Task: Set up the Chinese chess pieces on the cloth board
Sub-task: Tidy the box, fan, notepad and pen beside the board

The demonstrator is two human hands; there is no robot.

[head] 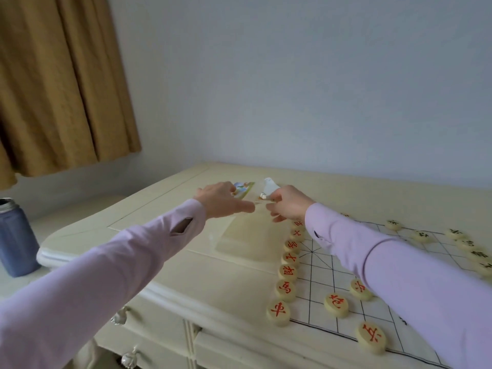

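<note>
Two hands meet above the cream table [165,265] at about 12 o'clock from the cloth board [327,278]. The left hand [222,199] has its fingers curled closed around the top of a clear plastic bag [250,235], at a colourful printed label [243,190]. The right hand [288,205] pinches the same bag top just beside it, fingers closed on the plastic. The bag hangs down to the table, touching the board's 10 o'clock edge. Red-lettered pieces [287,271] stand in a row along the board's left edge, with more red ones toward 6 o'clock; black-lettered pieces [423,235] line the far side at 2 o'clock. A blue bottle [16,241] stands well apart at 9 o'clock, below a mustard curtain [61,81].
</note>
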